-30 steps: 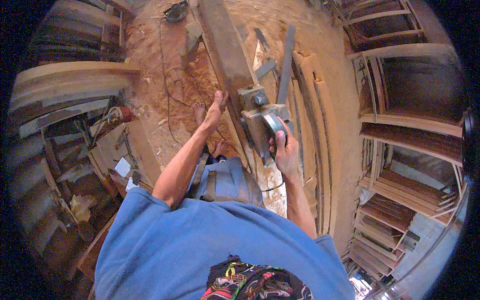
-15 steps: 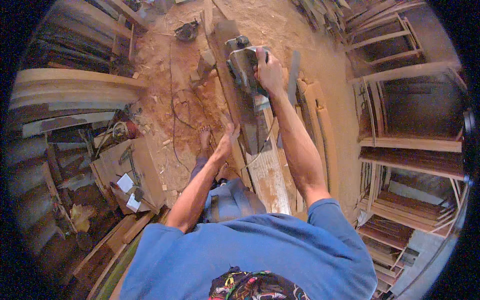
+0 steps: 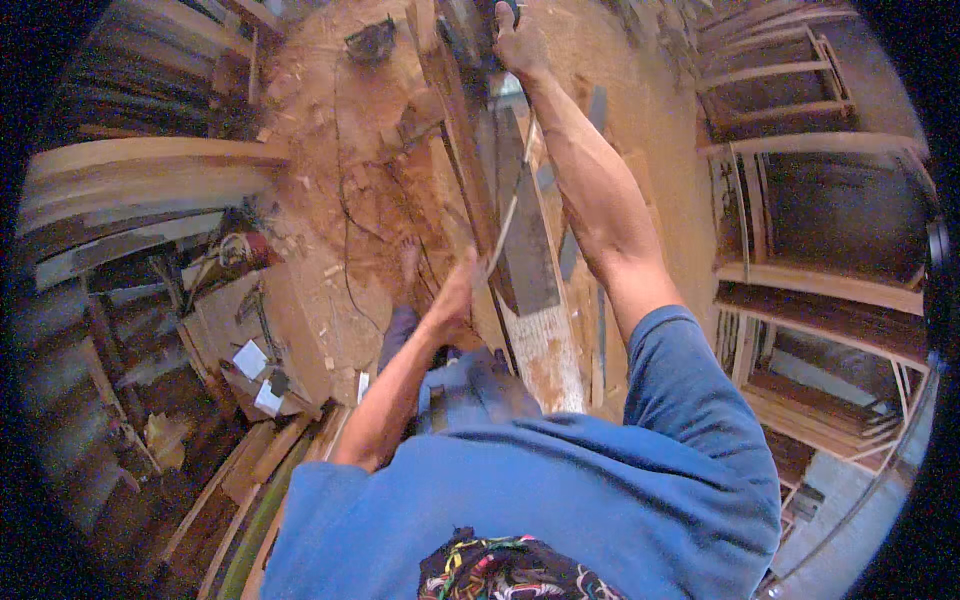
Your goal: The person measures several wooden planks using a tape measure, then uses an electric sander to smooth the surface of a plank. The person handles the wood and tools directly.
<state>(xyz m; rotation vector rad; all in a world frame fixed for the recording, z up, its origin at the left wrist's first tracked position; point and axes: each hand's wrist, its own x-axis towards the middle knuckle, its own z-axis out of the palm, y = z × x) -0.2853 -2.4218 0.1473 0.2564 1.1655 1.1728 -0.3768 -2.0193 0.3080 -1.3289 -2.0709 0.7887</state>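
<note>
At the top edge of the picture my right hand (image 3: 520,45) is closed round the handle of an electric hand planer (image 3: 468,38), its body partly cut off by the frame. The planer is over a long stretch of wood with a dark grey face (image 3: 530,225). Below that lies a pale, worn board (image 3: 545,355). A cord (image 3: 512,205) hangs back from the planer toward my left hand (image 3: 455,303). That hand is beside the wood's left edge, fingers apart and slightly blurred; whether it touches the cord I cannot tell.
Shavings and offcuts cover the floor (image 3: 310,200). A dark power tool (image 3: 370,42) lies at the far left, and another cord (image 3: 345,200) crosses the floor. Stacked planks (image 3: 150,165) stand on the left. Wooden frames (image 3: 820,280) line the right side.
My right hand has pushed the planer forward, away from me, toward the top edge, and the arm has straightened. The cord is drawn out straighter. My left hand has moved slightly nearer to me.
</note>
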